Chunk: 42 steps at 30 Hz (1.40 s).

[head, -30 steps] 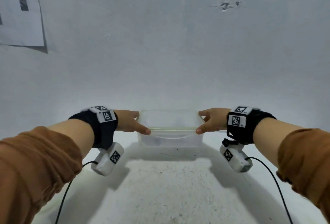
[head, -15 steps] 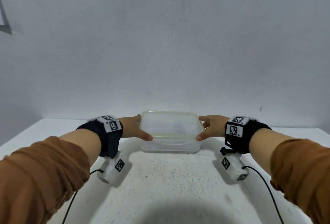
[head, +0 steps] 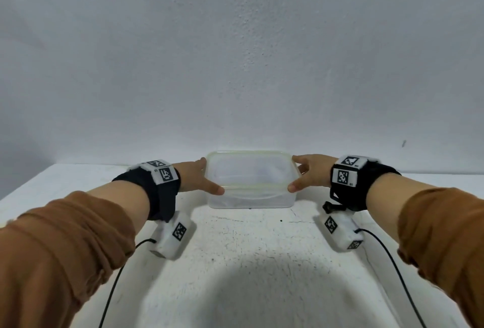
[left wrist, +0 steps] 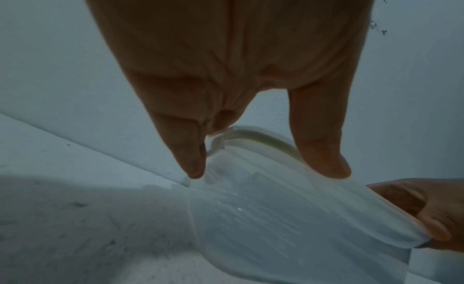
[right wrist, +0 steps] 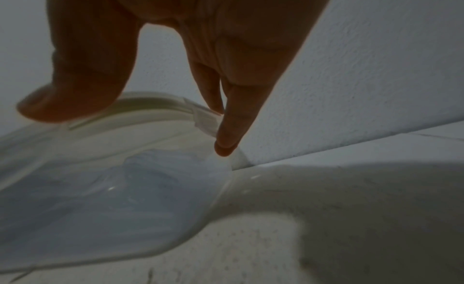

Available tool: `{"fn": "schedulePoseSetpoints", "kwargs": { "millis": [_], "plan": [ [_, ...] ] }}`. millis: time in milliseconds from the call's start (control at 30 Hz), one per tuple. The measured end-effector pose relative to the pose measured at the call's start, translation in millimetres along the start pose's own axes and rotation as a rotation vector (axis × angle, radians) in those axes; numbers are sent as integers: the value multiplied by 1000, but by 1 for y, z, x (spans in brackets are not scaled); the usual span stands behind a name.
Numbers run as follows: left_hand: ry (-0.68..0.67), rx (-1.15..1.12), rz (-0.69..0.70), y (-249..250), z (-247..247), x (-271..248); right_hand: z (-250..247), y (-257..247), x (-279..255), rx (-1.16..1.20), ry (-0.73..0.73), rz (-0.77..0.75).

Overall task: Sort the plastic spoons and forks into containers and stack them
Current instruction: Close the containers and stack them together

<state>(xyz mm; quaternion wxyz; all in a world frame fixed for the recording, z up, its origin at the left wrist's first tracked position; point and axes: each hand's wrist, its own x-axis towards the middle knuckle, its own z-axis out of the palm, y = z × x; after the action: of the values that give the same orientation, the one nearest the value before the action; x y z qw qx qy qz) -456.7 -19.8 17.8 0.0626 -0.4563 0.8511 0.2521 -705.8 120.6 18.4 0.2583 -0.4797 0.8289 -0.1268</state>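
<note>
Both hands, left hand [head: 199, 177] and right hand [head: 310, 174], still pinch the lidded container [head: 250, 179]; it now sits lower, against the far wall [head: 235, 52]; stacking looks finished.

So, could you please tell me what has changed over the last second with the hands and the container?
Little changed. The left hand and right hand held the ends of the lidded container a second ago and still do, thumbs on the lid's near edge. The head camera tilted down: the paper on the wall left the view and more of the table shows. Whether the container itself shifted cannot be told.
</note>
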Motion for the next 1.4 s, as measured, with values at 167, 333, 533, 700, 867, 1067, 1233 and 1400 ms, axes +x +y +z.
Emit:
{"fn": "schedulePoseSetpoints", "kwargs": {
  "millis": [167, 333, 533, 700, 867, 1067, 1233, 1400],
  "plan": [
    [16, -50, 11, 2, 3, -1, 0, -4, 0, -21, 8, 16],
    [27, -36, 3, 4, 4, -1, 1, -9, -4, -47, 44, 36],
    [42, -9, 6, 6, 5, -4, 6, -12, -10, -26, 87, 38],
    [44, -6, 10, 6, 7, -5, 7, -18, -16, -61, 110, 40],
    [75, 40, 18, 13, 8, -12, 12, -22, -21, -117, 165, 72],
    [98, 134, 22, 3, -4, -38, 21, -42, -41, -109, 289, 88],
    [60, -104, 68, -28, -34, -80, 41, -98, -78, -55, 376, -32],
    [99, -145, 105, -81, -68, -131, 72, -175, -113, -83, 306, -116]
  ]
}}
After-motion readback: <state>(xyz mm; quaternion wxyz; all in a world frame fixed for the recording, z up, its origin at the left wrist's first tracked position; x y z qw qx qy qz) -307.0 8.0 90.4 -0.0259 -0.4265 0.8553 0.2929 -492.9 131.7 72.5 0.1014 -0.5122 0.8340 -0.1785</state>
